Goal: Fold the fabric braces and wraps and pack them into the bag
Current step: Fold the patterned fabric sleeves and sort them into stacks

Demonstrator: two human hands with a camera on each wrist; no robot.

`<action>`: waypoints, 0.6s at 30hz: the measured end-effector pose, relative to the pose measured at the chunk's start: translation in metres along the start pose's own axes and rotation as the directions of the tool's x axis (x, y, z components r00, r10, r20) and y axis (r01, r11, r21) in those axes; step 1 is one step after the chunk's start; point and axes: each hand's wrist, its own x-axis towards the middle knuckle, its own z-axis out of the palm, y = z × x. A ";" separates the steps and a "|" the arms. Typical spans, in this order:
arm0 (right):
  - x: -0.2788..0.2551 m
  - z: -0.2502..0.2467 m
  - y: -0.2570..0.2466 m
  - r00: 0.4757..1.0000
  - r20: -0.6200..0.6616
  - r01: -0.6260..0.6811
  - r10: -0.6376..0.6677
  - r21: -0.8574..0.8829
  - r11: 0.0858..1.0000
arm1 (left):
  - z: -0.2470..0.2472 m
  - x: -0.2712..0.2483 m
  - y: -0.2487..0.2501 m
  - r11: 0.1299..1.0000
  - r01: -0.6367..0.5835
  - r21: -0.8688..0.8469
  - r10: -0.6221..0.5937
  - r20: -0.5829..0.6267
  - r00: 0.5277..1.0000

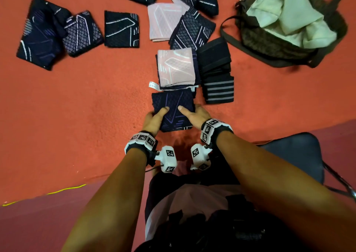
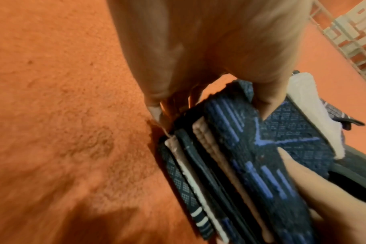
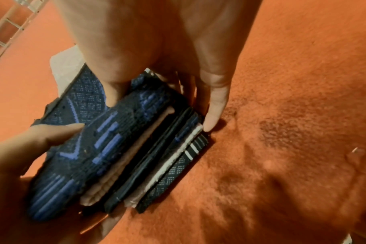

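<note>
From the head view, we have the left hand [image 1: 154,119] and right hand [image 1: 194,114] clamped on either side of a stack [image 1: 173,110] of folded braces, thumbs on top, fingers curled under its edges. The stack sits on or just above the orange cloth [image 1: 86,101], close to our body. Just beyond it lies a pink brace [image 1: 176,68], folded, with a black wrap [image 1: 213,56] and a striped wrap [image 1: 218,89] beside it on the right. Farther off, more folded dark braces [image 1: 121,29] lie scattered to the left and at the top, some overlapping. The bag [image 1: 285,45] stands open at the upper right, well apart from our hands, with a pale green cloth [image 1: 285,12] in its mouth. We see no brace inside it, though its depth is hidden. So we judge the folding largely done and the packing barely begun: everything in sight still has to go in.

From the left wrist view, the stack [image 2: 240,156] shows its layered edges, dark and pale pieces pressed together. The left thumb [image 2: 267,100] bears on the top piece and the fingers tuck under the far side; the right thumb [image 2: 307,175] comes in from the lower right.

From the right wrist view, the same stack [image 3: 119,148] is pinched between the right thumb [image 3: 113,92] above and fingers [image 3: 213,109] below, touching the cloth [image 3: 293,115]. The left thumb [image 3: 42,137] presses the near end. Both grips look firm enough to carry the bundle to the bag.
</note>
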 end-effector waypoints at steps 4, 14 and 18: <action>-0.002 0.003 0.000 0.999 0.032 0.009 -0.011 0.073 0.997 | -0.001 -0.001 -0.001 0.996 0.027 -0.082 -0.024 0.027 0.999; -0.013 0.038 -0.026 0.994 0.104 0.006 -0.018 0.116 0.993 | -0.049 -0.008 -0.006 0.974 0.032 -0.225 -0.026 0.027 0.999; -0.017 0.058 -0.052 0.985 0.159 0.041 -0.064 0.142 0.989 | -0.075 -0.006 0.002 0.971 0.008 -0.237 -0.012 -0.016 1.000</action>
